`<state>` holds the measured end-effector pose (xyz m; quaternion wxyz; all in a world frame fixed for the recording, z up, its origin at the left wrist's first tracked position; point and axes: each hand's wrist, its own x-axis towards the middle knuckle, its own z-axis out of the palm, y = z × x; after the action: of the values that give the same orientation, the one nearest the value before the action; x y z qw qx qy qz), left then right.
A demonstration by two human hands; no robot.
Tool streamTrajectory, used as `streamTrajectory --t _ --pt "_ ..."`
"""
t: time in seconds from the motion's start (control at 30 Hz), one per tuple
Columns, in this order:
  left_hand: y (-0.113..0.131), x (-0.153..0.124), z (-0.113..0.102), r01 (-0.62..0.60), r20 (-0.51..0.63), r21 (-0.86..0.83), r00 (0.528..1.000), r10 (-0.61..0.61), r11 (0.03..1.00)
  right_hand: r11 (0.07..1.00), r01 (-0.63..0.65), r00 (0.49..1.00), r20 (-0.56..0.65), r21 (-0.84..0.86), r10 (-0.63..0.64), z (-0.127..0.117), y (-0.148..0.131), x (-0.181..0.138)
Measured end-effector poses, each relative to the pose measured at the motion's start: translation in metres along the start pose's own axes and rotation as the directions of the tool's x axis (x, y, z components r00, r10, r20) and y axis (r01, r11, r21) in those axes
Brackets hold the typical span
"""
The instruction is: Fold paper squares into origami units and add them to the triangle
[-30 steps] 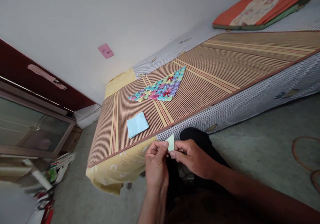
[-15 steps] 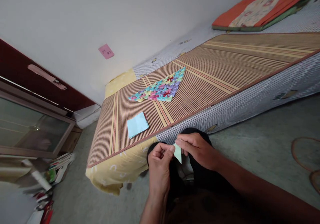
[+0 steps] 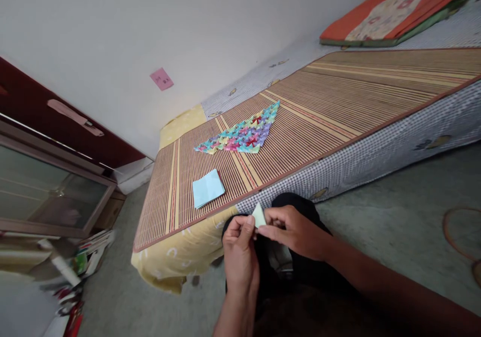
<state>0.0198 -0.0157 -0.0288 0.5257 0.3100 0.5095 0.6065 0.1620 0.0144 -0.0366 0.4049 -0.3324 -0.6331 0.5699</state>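
Note:
A small pale green piece of folded paper [image 3: 259, 215] is held up between my two hands, over my lap, with one point upward. My left hand [image 3: 240, 239] pinches its left edge between thumb and fingers. On the other side, the fingers and thumb of my right hand [image 3: 291, 230] close on its lower right edge. Ahead on the bed mat lies a stack of light blue paper sheets [image 3: 208, 189]. Beyond the stack, a triangular patchwork of many-coloured folded paper pieces [image 3: 240, 131] is spread out.
The striped mat [image 3: 319, 106] covers the bed, whose front edge is just past my knees. A folded orange quilt [image 3: 398, 13] lies at the far right. A pink note [image 3: 162, 78] sticks to the wall. Clutter [image 3: 71, 277] and a glass-fronted cabinet [image 3: 48, 191] stand at left.
The folded green paper has turned so that its point, which faced down, now faces up. My right hand has shifted lower and left along its edge.

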Motion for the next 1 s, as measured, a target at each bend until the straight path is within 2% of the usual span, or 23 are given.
streamTrajectory --t 0.07,0.13,0.23,0.33,0.53,0.67,0.8,0.9,1.0 --pt "0.0 0.003 0.0 0.029 0.0 -0.068 1.0 -0.029 0.997 0.999 0.019 1.0 0.013 -0.042 -0.019 0.003 0.0 -0.002" --pt "0.0 0.004 0.001 0.065 0.027 -0.113 0.998 -0.062 0.991 0.994 0.049 0.998 -0.028 -0.095 -0.052 0.006 0.001 -0.003" --pt "0.003 0.005 0.002 0.164 0.067 -0.174 0.986 -0.154 0.971 0.989 0.068 0.997 -0.026 -0.132 -0.072 0.005 0.001 -0.002" --pt "0.005 0.005 0.003 0.254 0.112 -0.242 0.966 -0.233 0.937 0.996 0.064 0.997 0.052 -0.06 -0.061 -0.001 0.0 -0.003" --pt "0.006 0.004 0.006 0.332 0.209 -0.33 0.939 -0.274 0.884 0.988 0.019 0.999 -0.039 0.156 -0.013 -0.006 -0.001 -0.001" --pt "0.006 0.003 0.008 0.332 0.228 -0.358 0.937 -0.264 0.873 0.967 0.009 0.999 -0.038 0.255 0.0 -0.004 -0.003 0.0" --pt "0.008 0.001 0.009 0.293 0.231 -0.348 0.947 -0.221 0.891 0.968 0.049 0.997 -0.075 0.244 -0.032 -0.004 -0.006 -0.001" --pt "0.006 -0.001 0.009 0.215 0.206 -0.265 0.965 -0.163 0.94 0.988 0.109 0.983 -0.159 0.106 -0.091 -0.002 -0.007 -0.003" --pt "0.003 -0.004 0.01 0.13 0.188 -0.148 0.977 -0.101 0.98 0.975 0.197 0.938 -0.267 -0.106 -0.219 0.001 -0.007 -0.003"
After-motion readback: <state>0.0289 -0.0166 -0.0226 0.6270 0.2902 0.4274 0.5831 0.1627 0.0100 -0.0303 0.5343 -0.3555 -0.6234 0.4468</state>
